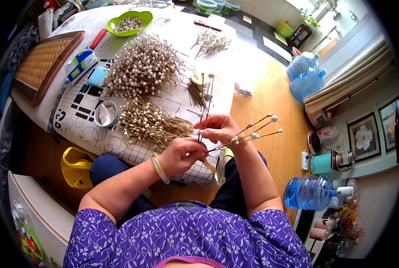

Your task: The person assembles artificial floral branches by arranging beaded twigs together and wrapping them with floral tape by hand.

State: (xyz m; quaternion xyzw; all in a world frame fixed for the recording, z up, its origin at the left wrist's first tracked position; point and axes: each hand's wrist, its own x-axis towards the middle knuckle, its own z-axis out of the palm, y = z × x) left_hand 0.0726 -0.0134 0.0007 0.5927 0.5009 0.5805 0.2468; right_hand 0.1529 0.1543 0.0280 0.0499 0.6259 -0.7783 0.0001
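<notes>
My left hand (186,154), with a pale bangle at its wrist, is closed around the joined lower ends of thin brown artificial berry stems (244,136). Several of these stems fan out to the right, tipped with white beads, while dark stems (202,96) point up and away. My right hand (218,128) is just above, its thumb and finger pinched at the upright stems near a small white bead. A tan strip of tape (210,169) hangs beneath my left hand. Close by on the table lies a bundle of small cream-budded stems (152,121).
Behind the bundle is a large heap of white-beaded stems (141,67). A green bowl of beads (139,32), a white cup (105,114), a blue-green packet (82,64) and bare brown stems (197,94) share the table. Water bottles (311,193) stand at the right.
</notes>
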